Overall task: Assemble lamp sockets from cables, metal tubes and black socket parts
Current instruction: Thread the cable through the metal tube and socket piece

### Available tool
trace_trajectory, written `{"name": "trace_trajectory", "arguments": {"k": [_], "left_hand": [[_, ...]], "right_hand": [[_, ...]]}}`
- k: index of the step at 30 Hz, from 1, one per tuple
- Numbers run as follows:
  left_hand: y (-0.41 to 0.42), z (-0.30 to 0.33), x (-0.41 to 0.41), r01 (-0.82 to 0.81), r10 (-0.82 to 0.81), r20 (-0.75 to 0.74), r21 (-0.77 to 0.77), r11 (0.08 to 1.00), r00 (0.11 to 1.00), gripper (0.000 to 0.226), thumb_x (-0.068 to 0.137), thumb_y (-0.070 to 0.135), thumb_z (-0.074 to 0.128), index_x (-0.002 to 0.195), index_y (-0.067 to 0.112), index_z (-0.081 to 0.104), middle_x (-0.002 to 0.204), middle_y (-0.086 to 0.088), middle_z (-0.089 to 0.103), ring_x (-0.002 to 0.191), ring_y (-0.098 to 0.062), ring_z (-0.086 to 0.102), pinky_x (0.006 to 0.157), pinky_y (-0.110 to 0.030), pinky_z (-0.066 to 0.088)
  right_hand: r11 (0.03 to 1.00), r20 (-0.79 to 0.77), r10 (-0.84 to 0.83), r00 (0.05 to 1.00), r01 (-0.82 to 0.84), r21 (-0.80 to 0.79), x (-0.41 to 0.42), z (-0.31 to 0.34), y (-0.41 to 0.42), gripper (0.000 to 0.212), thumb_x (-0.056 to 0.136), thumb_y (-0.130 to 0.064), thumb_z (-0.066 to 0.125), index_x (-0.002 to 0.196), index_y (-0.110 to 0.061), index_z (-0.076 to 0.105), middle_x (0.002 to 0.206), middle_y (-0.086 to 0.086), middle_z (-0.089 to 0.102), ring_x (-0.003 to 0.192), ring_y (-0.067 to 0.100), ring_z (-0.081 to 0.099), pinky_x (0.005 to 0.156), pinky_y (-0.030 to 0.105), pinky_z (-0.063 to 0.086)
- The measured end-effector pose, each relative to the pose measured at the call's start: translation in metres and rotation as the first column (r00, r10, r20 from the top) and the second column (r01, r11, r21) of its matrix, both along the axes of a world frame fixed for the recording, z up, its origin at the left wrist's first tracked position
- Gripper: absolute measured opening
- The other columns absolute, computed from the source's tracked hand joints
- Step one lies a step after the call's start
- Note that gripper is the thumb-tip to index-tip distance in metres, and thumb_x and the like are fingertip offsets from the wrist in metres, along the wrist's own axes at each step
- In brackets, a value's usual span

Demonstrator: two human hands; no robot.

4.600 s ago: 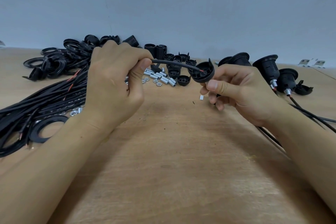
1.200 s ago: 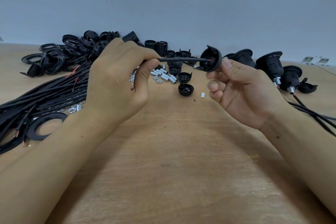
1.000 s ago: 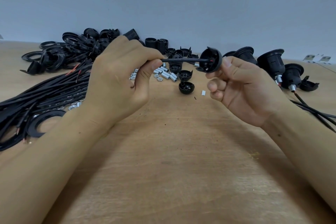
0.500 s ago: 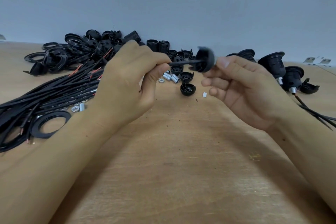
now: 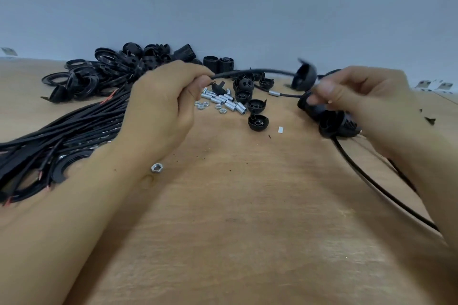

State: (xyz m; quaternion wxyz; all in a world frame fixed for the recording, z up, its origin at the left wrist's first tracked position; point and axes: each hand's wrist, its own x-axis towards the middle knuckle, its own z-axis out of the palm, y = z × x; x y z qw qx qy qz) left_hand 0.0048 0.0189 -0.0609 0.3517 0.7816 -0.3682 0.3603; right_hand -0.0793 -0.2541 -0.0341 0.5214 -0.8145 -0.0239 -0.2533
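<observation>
left hand pinches the cable with a socket cap threaded on; blurred right hand, grip unclear, likely must seat it next.

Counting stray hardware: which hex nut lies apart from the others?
The lone hex nut beside the left forearm; the other nuts cluster by the metal tubes.

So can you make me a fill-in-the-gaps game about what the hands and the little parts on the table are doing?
1. The left hand grips a black ____.
2. A black socket cap hangs on the cable, in the ____.
3. The single nut beside the left wrist is made of ____.
4. The table is made of ____.

Missing words: cable; air; metal; wood
</observation>
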Motion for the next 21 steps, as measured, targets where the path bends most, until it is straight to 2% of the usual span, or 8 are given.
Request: {"name": "trace_trajectory", "arguments": {"k": [2,4,7,11,13,15,19,21], "left_hand": [[-0.004,-0.001,-0.003,0.028,-0.031,0.036,0.094,0.995,0.999,0.018,0.100,0.009,0.056,0.106,0.005,0.072,0.078,-0.005,0.062,0.073,-0.024,0.055,0.071,-0.032,0.045],[-0.011,-0.001,-0.008,0.082,-0.094,0.077,0.150,0.985,0.993,0.015,0.098,0.007,0.059,0.101,0.003,0.074,0.078,-0.003,0.060,0.073,-0.024,0.052,0.073,-0.026,0.041],[-0.024,-0.003,-0.019,0.164,-0.184,0.111,0.164,0.973,0.977,0.012,0.095,0.005,0.062,0.093,0.001,0.074,0.075,0.000,0.056,0.072,-0.020,0.046,0.070,-0.023,0.036],[-0.029,-0.006,-0.027,0.204,-0.207,0.035,0.074,0.976,0.978,0.013,0.094,0.011,0.067,0.104,0.004,0.073,0.085,-0.001,0.067,0.072,-0.018,0.053,0.067,-0.025,0.043],[-0.024,-0.004,-0.024,0.179,-0.179,-0.032,-0.014,0.984,0.983,0.019,0.095,0.015,0.067,0.111,0.005,0.070,0.093,0.000,0.069,0.073,-0.016,0.058,0.068,-0.029,0.048],[-0.018,-0.002,-0.018,0.145,-0.144,0.023,-0.052,0.988,0.989,0.014,0.096,0.008,0.065,0.104,0.002,0.072,0.089,0.000,0.068,0.075,-0.018,0.060,0.071,-0.024,0.048],[-0.012,0.003,-0.015,0.060,-0.020,0.225,-0.171,0.983,0.974,0.010,0.095,0.003,0.066,0.098,-0.002,0.074,0.084,-0.013,0.066,0.077,-0.019,0.058,0.075,-0.018,0.043],[-0.012,0.004,-0.015,0.046,0.016,0.276,-0.217,0.975,0.961,0.012,0.095,0.003,0.065,0.099,-0.003,0.074,0.084,-0.016,0.063,0.078,-0.018,0.056,0.074,-0.016,0.042]], "right_hand": [[0.984,-0.030,-0.018,0.999,0.012,-0.178,-0.003,-0.004,0.010,0.014,0.085,-0.018,0.075,0.075,-0.028,0.074,0.078,-0.006,0.074,0.075,0.009,0.067,0.066,0.026,0.053],[0.968,-0.030,0.054,0.998,-0.060,-0.244,-0.005,-0.008,0.025,0.013,0.084,-0.015,0.075,0.078,-0.027,0.074,0.076,-0.005,0.073,0.074,0.010,0.068,0.069,0.028,0.053],[0.944,-0.029,0.135,0.990,-0.137,-0.299,-0.010,-0.010,0.042,0.006,0.087,-0.014,0.072,0.089,-0.020,0.073,0.075,0.001,0.071,0.070,0.017,0.068,0.073,0.044,0.056],[0.917,0.033,0.159,0.987,-0.135,-0.376,-0.015,-0.008,0.046,0.030,0.091,-0.010,0.067,0.115,-0.028,0.064,0.082,-0.013,0.066,0.062,0.025,0.062,0.062,0.035,0.051],[0.902,0.135,0.127,0.983,-0.057,-0.429,-0.015,-0.005,0.040,0.035,0.094,-0.005,0.061,0.122,-0.025,0.064,0.079,-0.014,0.062,0.060,0.018,0.056,0.057,0.019,0.041],[0.882,0.242,0.091,0.966,0.035,-0.471,-0.016,-0.001,0.036,0.038,0.096,-0.001,0.056,0.127,-0.021,0.063,0.086,-0.009,0.059,0.064,0.011,0.050,0.064,0.012,0.036],[0.753,0.535,0.104,0.839,0.285,-0.593,-0.023,0.003,0.043,0.045,0.088,0.014,0.052,0.125,-0.008,0.064,0.089,0.008,0.059,0.077,0.002,0.046,0.066,0.015,0.037],[0.720,0.582,0.153,0.799,0.314,-0.620,-0.026,0.005,0.047,0.042,0.088,0.013,0.051,0.122,-0.007,0.065,0.092,0.010,0.060,0.076,0.010,0.050,0.060,0.027,0.043]]}}
